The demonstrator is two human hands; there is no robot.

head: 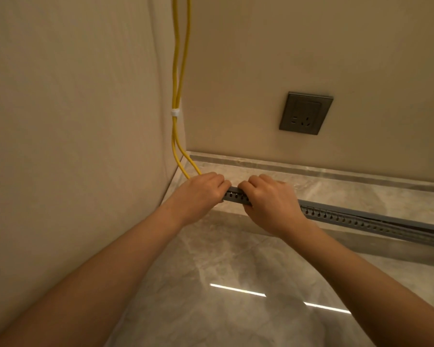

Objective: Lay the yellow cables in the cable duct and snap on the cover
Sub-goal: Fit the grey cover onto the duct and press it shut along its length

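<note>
Two yellow cables hang down the wall corner, held together by a white clip, and curve onto a marble ledge, where they vanish under my left hand. A grey slotted cable duct runs along the ledge's front edge to the right. Both hands sit at its left end. My left hand curls over the end of the duct. My right hand grips the duct with its fingers over the top and its thumb on the slotted front. The cover appears to lie on the duct; whether it is snapped in I cannot tell.
A dark grey wall socket sits on the back wall above the ledge. The beige side wall stands close on the left. A glossy marble floor lies below the ledge, reflecting light strips.
</note>
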